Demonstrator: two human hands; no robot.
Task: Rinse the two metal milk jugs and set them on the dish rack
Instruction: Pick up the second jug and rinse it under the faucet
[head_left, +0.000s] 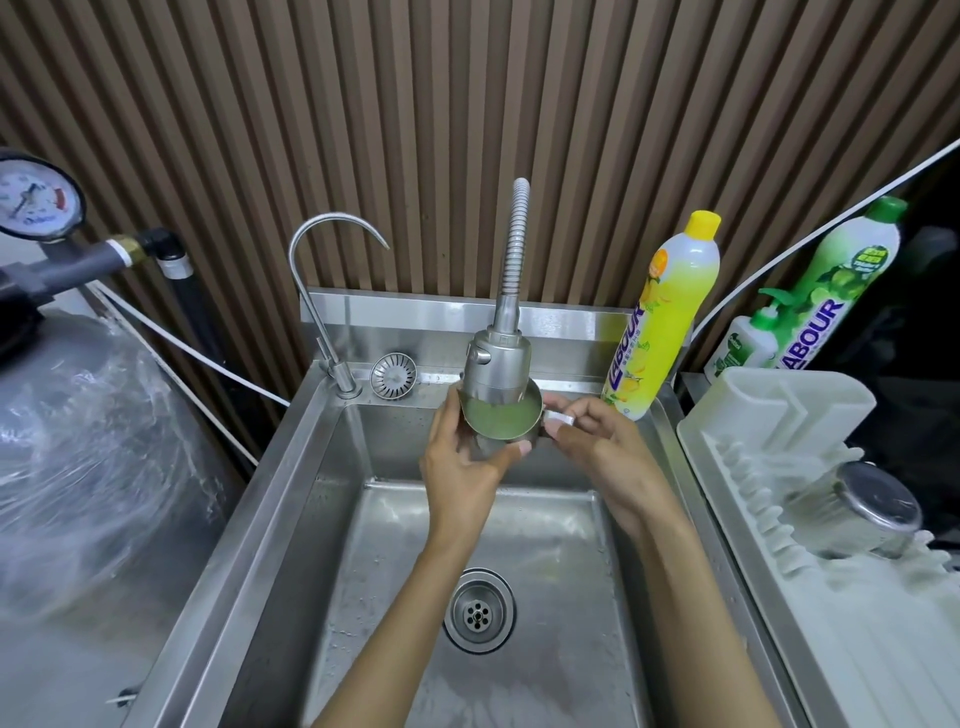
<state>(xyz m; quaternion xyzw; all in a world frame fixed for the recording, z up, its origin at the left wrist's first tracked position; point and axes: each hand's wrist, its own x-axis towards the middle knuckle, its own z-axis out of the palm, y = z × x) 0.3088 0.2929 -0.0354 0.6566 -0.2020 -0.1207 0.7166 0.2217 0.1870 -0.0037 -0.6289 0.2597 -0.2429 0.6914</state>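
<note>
A small metal milk jug (501, 423) sits right under the spray head of the flexible tap (497, 371), above the steel sink (311, 493). Greenish water fills it near the rim. My left hand (462, 467) cups the jug's body from the left and below. My right hand (592, 441) pinches the jug's handle on the right side. A second metal jug (857, 512) lies upside down on the white dish rack (769, 415) at the right, its flat base facing me.
A thin gooseneck tap (317, 291) and a loose strainer (393, 375) stand at the sink's back left. Yellow (665, 317) and green (826, 296) detergent bottles stand behind the rack. A plastic-wrapped tank (93, 457) with a pressure gauge (36, 200) fills the left. The drain (478, 616) lies below my arms.
</note>
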